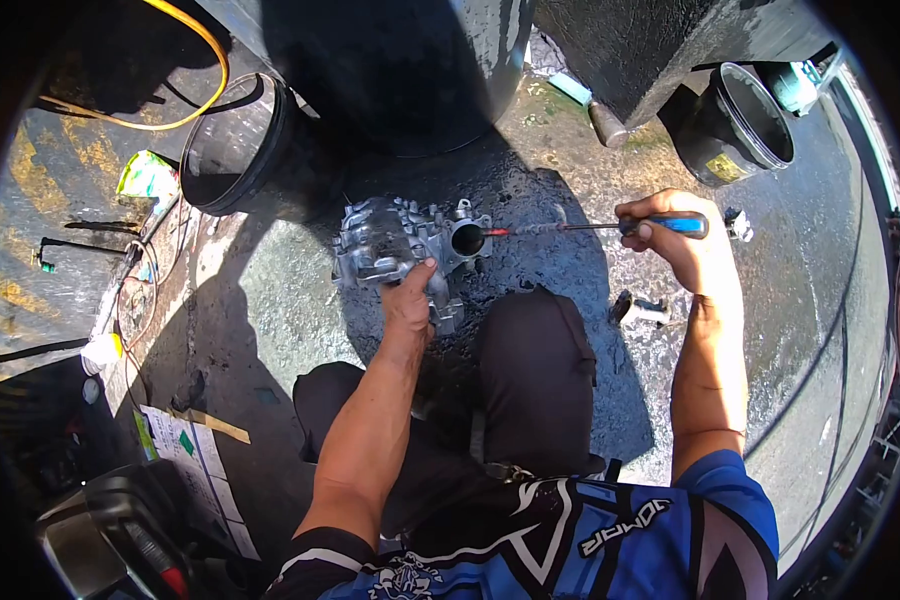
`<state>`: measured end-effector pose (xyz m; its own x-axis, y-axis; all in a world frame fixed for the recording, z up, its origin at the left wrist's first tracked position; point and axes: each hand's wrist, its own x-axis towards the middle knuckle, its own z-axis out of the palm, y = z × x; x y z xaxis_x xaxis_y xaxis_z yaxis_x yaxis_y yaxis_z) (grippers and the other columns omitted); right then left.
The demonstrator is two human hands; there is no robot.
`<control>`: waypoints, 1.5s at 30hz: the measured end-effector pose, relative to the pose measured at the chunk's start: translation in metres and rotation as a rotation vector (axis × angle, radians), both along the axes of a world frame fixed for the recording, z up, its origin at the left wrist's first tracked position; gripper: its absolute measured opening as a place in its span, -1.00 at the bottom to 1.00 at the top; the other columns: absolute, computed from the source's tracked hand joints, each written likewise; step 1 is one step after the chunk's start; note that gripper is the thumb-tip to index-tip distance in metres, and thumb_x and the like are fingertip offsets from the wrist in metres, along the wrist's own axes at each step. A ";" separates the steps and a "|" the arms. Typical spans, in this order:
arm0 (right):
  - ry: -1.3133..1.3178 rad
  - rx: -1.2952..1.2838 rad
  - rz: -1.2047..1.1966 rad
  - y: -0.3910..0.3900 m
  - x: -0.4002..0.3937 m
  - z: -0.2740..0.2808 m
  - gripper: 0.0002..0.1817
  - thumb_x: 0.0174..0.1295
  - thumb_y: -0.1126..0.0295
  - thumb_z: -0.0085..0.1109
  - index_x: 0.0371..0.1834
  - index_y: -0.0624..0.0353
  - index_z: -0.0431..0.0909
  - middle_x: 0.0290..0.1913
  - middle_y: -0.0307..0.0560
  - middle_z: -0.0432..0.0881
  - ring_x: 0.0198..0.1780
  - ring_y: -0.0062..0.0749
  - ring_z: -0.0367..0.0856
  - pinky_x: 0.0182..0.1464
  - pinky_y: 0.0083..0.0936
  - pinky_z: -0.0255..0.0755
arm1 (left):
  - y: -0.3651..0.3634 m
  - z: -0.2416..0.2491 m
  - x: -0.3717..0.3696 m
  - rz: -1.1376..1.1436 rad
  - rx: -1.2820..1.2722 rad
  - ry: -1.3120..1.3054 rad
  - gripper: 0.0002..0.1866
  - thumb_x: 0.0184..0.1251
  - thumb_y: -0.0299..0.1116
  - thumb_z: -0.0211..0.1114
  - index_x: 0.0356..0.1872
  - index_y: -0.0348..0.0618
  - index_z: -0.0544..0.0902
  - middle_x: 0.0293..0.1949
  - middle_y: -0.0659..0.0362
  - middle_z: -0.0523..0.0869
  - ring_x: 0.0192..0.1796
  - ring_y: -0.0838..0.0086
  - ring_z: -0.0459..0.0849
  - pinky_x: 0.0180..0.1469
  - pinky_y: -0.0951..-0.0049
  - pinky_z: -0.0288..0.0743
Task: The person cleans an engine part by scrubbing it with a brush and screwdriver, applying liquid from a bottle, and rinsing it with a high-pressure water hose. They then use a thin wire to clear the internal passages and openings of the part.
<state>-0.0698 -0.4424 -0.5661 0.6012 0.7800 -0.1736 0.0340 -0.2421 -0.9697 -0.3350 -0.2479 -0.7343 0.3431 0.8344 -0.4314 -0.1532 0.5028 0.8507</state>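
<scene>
A silver metal engine part [380, 240] lies on the wet ground in front of the knees. My left hand [408, 300] is closed on its lower edge, thumb on top. At the part's right side is a round dark opening [467, 238]. My right hand [675, 235] is wrapped round the blue and black handle of a screwdriver [682, 225]. The long shaft points left, and its reddish tip end reaches the rim of the opening; whether it touches inside cannot be made out.
Black buckets stand at the upper left [232, 150] and upper right [750, 130], with a large dark drum [390, 80] between. A small metal piece [642, 310] lies below my right hand. Papers [195, 460] and a black case [120, 540] are at the lower left.
</scene>
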 end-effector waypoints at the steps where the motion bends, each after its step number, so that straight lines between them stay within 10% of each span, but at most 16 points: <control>1: 0.013 0.095 0.016 -0.017 0.015 -0.008 -0.78 0.19 0.53 0.30 -0.11 0.37 0.70 -0.18 0.05 0.76 -0.21 -0.38 0.75 -0.11 -0.46 0.64 | 0.008 0.003 -0.001 -0.025 -0.021 -0.008 -0.56 0.12 -0.46 0.48 0.07 -0.27 0.62 -0.07 0.14 0.72 -0.04 0.34 0.66 0.09 0.28 0.50; 14: -0.160 -0.059 -0.429 -0.048 0.015 -0.184 -0.65 0.37 0.28 0.34 0.06 0.32 0.64 -0.20 -0.11 0.75 -0.17 -0.54 0.67 -0.03 -0.56 0.54 | 0.183 0.036 -0.191 -0.102 -0.120 -0.345 -0.37 0.50 0.14 0.05 0.17 -0.31 0.58 -0.09 -0.24 0.73 -0.12 -0.07 0.76 -0.04 -0.10 0.69; 26: -0.045 -0.124 -0.380 -0.037 -0.013 -0.203 -0.65 0.38 0.33 0.32 0.13 0.29 0.61 -0.18 -0.13 0.74 -0.20 -0.51 0.66 -0.07 -0.52 0.57 | 0.194 -0.069 -0.346 0.175 -0.213 -0.804 -0.37 0.50 0.10 0.09 0.32 -0.23 0.49 0.24 -0.26 0.56 0.21 -0.18 0.60 0.19 -0.34 0.47; 31: -0.069 -0.222 -0.311 -0.033 -0.018 -0.200 -0.64 0.41 0.28 0.26 0.14 0.30 0.59 -0.20 -0.12 0.71 -0.20 -0.50 0.66 -0.09 -0.52 0.56 | 0.161 -0.079 -0.380 0.296 -0.244 -0.287 -0.59 0.39 -0.03 0.21 0.08 -0.07 0.62 0.02 0.01 0.75 0.00 0.01 0.74 -0.01 -0.19 0.65; 38: -0.077 -0.254 -0.294 -0.035 -0.025 -0.216 -0.62 0.43 0.31 0.24 0.19 0.33 0.56 -0.18 -0.10 0.71 -0.16 -0.50 0.67 -0.06 -0.54 0.57 | 0.117 -0.152 -0.416 0.484 -0.412 -0.230 -0.73 0.37 -0.08 0.13 -0.07 0.05 0.62 -0.14 0.11 0.77 -0.19 0.15 0.79 -0.25 0.09 0.74; 45: -0.087 -0.280 -0.278 -0.025 -0.031 -0.212 -0.65 0.42 0.38 0.24 0.17 0.33 0.56 -0.14 -0.12 0.70 -0.16 -0.54 0.64 -0.08 -0.56 0.55 | 0.102 -0.138 -0.404 0.315 -0.469 0.022 -0.53 0.34 0.06 0.26 0.12 -0.01 0.56 0.07 0.09 0.71 0.07 0.20 0.72 0.02 -0.22 0.58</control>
